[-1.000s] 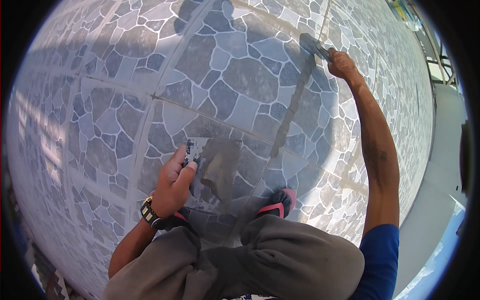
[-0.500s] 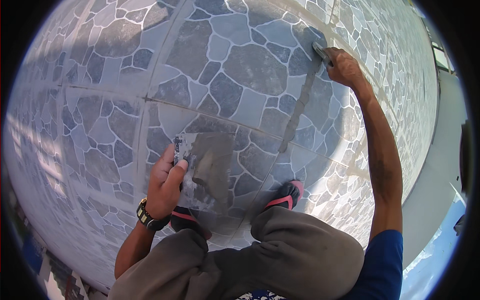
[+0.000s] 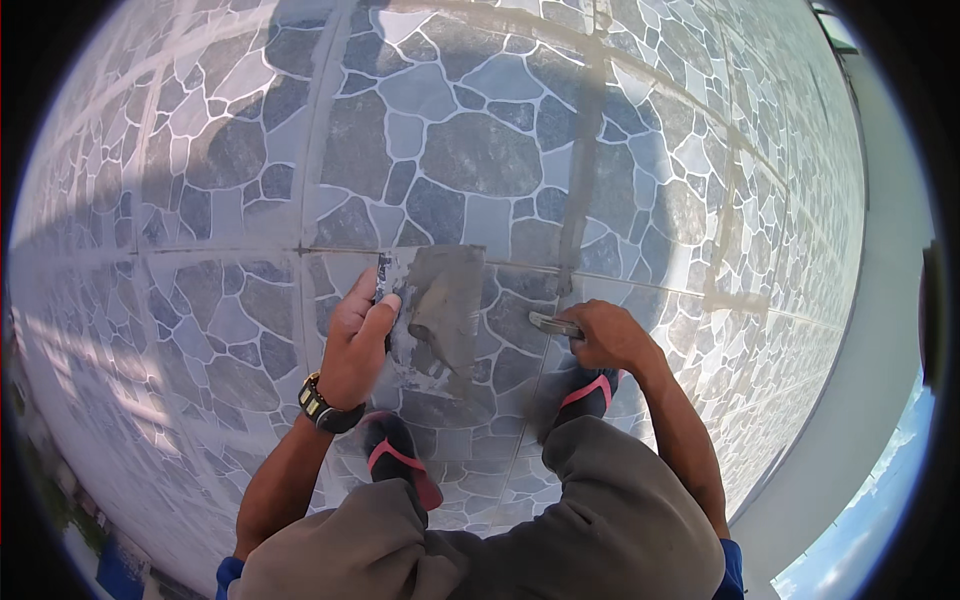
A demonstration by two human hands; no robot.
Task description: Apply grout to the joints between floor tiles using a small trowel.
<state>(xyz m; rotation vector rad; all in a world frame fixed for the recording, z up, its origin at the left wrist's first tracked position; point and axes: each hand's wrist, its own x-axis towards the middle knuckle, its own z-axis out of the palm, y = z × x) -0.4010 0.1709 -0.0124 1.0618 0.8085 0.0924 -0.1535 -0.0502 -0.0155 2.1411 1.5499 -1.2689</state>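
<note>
In my left hand (image 3: 355,340) is a flat rectangular board (image 3: 402,268), gripped at its left edge with the thumb on top. Wet grey grout (image 3: 436,318) is spread over the board, with a thicker lump near its middle. My right hand (image 3: 608,335) is closed around a small scraper (image 3: 552,324) whose pale edge points left, just right of the board. It is low over the tiles, close to a joint; whether it touches them I cannot tell. A grey grout band (image 3: 580,190) runs along the joint beyond the scraper.
Stone-patterned floor tiles (image 3: 480,155) spread all around, their joints partly smeared with grout. My feet in pink-strapped sandals (image 3: 400,455) are below the board. A pale wall (image 3: 890,200) curves along the right side. Shadows fall across the floor.
My right hand has drawn the scraper from the far end of the joint back toward my feet. The grout band now looks flatter and wider. The board has shifted slightly right.
</note>
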